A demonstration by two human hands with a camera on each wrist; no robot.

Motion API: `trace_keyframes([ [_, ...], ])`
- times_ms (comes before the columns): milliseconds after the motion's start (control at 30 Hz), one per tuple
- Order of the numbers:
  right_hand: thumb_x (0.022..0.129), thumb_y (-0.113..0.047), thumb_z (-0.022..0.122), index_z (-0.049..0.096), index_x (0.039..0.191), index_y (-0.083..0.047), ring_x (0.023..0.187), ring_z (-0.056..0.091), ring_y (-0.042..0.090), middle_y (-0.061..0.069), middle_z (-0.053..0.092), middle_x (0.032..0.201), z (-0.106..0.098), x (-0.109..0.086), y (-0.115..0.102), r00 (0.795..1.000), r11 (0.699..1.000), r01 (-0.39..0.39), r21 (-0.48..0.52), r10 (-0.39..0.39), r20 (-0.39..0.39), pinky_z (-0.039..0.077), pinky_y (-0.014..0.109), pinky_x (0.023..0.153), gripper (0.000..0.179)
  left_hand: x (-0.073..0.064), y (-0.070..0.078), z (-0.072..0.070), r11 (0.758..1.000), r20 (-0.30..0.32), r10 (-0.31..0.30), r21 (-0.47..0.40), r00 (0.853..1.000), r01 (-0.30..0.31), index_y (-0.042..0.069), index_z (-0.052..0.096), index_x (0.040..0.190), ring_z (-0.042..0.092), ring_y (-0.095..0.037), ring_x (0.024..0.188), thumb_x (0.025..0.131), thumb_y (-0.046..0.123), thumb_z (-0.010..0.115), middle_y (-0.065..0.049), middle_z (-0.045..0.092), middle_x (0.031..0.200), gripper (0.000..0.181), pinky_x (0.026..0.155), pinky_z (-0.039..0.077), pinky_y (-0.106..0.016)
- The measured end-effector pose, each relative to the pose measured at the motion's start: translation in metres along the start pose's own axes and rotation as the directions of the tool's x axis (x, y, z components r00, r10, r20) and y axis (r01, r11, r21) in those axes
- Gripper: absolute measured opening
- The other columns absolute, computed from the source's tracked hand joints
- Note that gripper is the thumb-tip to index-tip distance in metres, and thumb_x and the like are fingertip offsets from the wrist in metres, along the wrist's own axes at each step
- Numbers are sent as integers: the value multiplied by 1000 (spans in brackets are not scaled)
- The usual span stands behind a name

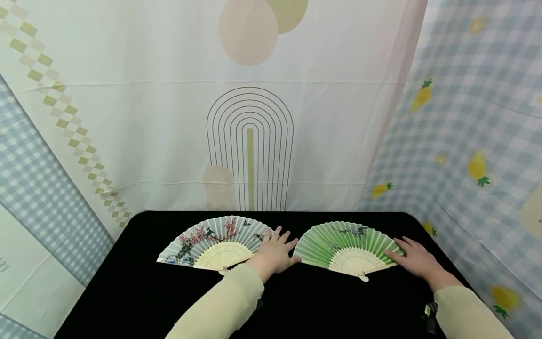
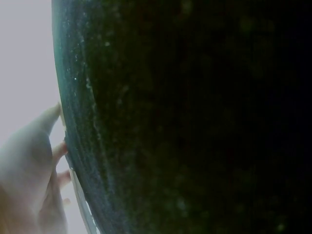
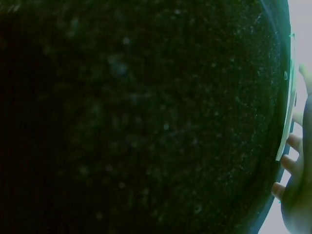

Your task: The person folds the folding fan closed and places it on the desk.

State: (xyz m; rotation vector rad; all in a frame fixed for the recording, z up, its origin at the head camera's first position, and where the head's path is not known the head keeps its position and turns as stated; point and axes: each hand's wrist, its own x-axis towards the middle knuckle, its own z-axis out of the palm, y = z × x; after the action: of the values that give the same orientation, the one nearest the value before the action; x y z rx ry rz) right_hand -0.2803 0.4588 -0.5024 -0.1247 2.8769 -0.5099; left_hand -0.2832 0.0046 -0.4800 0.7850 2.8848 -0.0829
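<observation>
Two folding fans lie spread on a black table. The white fan (image 1: 224, 240), printed with pink blossoms and dark birds, is on the left, and the green fan (image 1: 351, 245) is to its right. My left hand (image 1: 274, 252) rests between them with fingers spread, covering the white fan's right end; its thumb reaches the green fan's left corner. At the green fan's right end, my right hand (image 1: 417, 259) lies with its thumb and fingertips at the edge. In the left wrist view the hand (image 2: 29, 170) shows at the side; the right wrist view shows fingers (image 3: 291, 163) beside the fan's edge.
The black table (image 1: 322, 306) has rounded far corners. Behind it hangs a white patterned cloth (image 1: 169, 117). Blue checked cloth with pineapples (image 1: 466, 117) closes off the right side, and another checked cloth (image 1: 34, 179) hangs on the left.
</observation>
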Motion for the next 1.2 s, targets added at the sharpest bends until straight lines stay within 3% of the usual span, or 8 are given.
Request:
trace_keyframes([
  [233, 100, -61, 43, 30, 152, 5, 131, 15, 66, 42, 15, 151, -1, -1, 0, 1000, 999, -9, 46, 8, 17, 22, 84, 90, 85, 0, 1, 0, 998, 4, -2, -57, 1000, 2, 35, 30, 156, 13, -28, 151, 98, 66, 38, 0, 26, 162, 67, 121, 9, -54],
  [500, 101, -60, 42, 32, 150, 7, 131, 16, 65, 43, 15, 151, 2, -4, -6, 999, 998, -7, 64, 9, -33, 21, 83, 91, 84, -3, 4, -2, 991, -13, -30, -133, 999, 28, 34, 34, 155, 13, -31, 151, 97, 63, 45, -2, 27, 162, 66, 120, 8, -55],
  [833, 103, -55, 42, 29, 150, 10, 131, 18, 65, 45, 15, 149, -1, -6, -8, 999, 989, -3, 146, 8, -35, 27, 78, 96, 82, -1, 3, 0, 978, -8, -15, -207, 1000, 13, 32, 36, 155, 11, -32, 151, 98, 60, 48, -5, 26, 162, 65, 120, 6, -57],
  [1200, 103, -53, 45, 27, 152, 7, 131, 27, 61, 40, 22, 151, -4, -9, -16, 997, 972, 52, 230, -36, -75, 36, 72, 94, 79, -1, 1, 0, 966, 9, -6, -258, 1000, 8, 30, 35, 155, 9, -32, 151, 98, 58, 49, -5, 23, 163, 65, 120, 4, -58],
])
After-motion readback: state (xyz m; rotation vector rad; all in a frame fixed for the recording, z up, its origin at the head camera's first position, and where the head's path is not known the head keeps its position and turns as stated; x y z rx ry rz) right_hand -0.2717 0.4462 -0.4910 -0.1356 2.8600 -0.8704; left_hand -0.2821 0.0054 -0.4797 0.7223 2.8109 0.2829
